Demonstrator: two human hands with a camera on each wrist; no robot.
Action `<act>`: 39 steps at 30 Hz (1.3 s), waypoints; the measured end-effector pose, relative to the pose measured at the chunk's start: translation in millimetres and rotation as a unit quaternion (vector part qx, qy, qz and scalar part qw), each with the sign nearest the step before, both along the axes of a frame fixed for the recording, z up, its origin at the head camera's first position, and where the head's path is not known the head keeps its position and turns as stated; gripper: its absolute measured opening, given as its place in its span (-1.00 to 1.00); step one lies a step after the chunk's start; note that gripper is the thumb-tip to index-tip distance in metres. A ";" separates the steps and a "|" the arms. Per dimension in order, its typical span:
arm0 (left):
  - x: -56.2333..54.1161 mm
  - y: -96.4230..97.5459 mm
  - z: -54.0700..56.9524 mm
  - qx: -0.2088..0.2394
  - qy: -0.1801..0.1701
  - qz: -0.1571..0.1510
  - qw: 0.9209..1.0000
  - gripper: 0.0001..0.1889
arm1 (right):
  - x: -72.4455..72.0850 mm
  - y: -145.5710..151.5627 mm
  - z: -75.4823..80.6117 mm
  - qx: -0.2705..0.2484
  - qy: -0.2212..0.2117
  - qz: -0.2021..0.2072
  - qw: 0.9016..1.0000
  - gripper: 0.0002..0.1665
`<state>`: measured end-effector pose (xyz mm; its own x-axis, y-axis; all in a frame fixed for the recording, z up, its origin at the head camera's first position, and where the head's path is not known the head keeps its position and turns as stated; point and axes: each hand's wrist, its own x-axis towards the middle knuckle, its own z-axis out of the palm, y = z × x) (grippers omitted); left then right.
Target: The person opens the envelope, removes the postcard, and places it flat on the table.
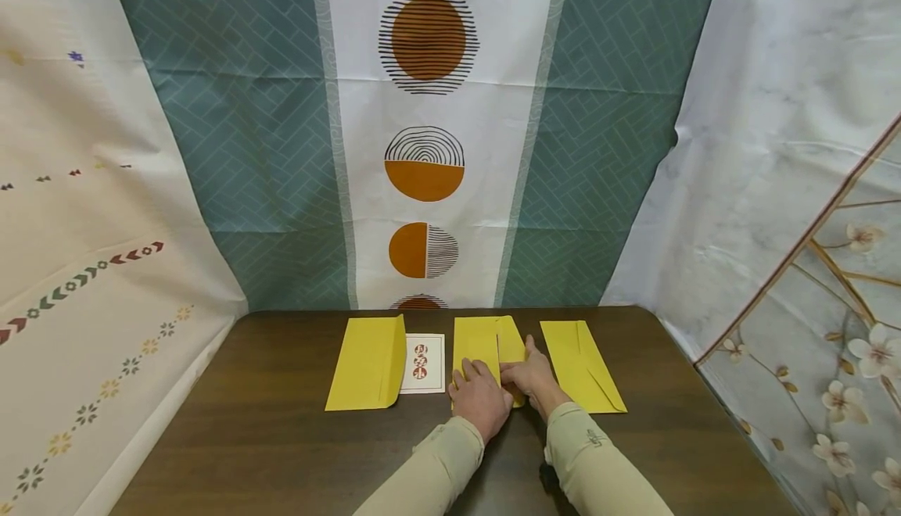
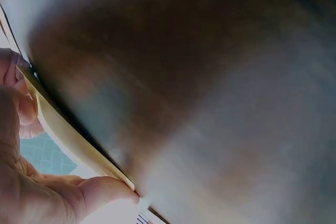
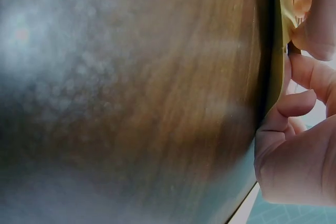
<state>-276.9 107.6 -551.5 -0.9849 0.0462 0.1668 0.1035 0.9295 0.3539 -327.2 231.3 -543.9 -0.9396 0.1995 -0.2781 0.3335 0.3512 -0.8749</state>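
Note:
A yellow envelope (image 1: 475, 339) lies on the table with its flap (image 1: 512, 335) spread to the right. My left hand (image 1: 482, 399) rests on the envelope's lower part, fingers extended over the paper. In the left wrist view its thumb (image 2: 107, 190) is at the envelope's near edge. My right hand (image 1: 536, 380) reaches in from the right, one finger pointing away over the flap and others at the opening beside the left hand. The right wrist view shows fingers (image 3: 311, 72) along the envelope's thin edge (image 3: 278, 72); their tips are partly hidden.
To the left lies another yellow envelope (image 1: 360, 366), its right edge raised, next to a white card (image 1: 433, 375) with red round marks. A third yellow envelope (image 1: 579, 360) lies right of my right hand. The dark wooden table (image 1: 274, 438) meets hanging patterned cloths at its back and sides.

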 end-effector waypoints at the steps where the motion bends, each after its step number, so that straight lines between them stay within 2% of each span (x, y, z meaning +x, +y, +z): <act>1: -0.1 -0.5 0.4 0.002 -0.003 0.000 1.000 -0.26 | 0.1 -0.2 -0.1 0.007 0.001 0.002 1.000 0.48; 7: -3.4 -3.2 -1.7 -0.004 0.001 0.003 1.000 -0.26 | 0.8 -3.4 -0.7 0.031 0.002 0.010 0.999 0.42; 12: -4.1 -5.1 -2.7 -0.005 -0.006 0.003 1.000 -0.24 | 4.8 -3.8 -1.9 0.005 0.017 -0.007 1.000 0.44; 18: -4.4 -8.3 0.2 -0.027 -0.030 0.006 0.999 -0.22 | 5.2 0.7 -4.7 -0.037 0.053 -0.046 0.997 0.30; 23: -5.0 -10.5 0.3 -0.042 -0.028 0.003 0.999 -0.30 | 4.5 -0.2 -4.1 -0.037 0.058 -0.021 0.997 0.24; 26: -6.3 -11.4 -3.6 -0.049 -0.016 -0.007 0.999 -0.32 | 6.2 -0.8 -2.9 -0.023 0.066 -0.006 0.998 0.20; 30: -7.5 -15.8 -7.9 -0.052 -0.006 -0.032 0.998 -0.29 | 9.6 0.1 -1.9 -0.004 0.071 0.009 0.997 -0.03; 34: -7.7 -24.3 -0.4 -0.064 -0.039 -0.068 0.995 -0.21 | 11.0 2.1 -0.6 -0.005 0.060 0.013 0.998 -0.22; 36: -9.6 -28.5 -0.7 -0.080 -0.041 -0.086 0.992 -0.17 | 10.6 4.1 0.1 -0.006 0.058 0.007 0.998 -0.25; 39: -9.8 -32.3 5.2 -0.100 -0.046 -0.105 0.988 -0.13 | 10.4 9.1 1.4 0.002 0.059 -0.012 0.998 -0.27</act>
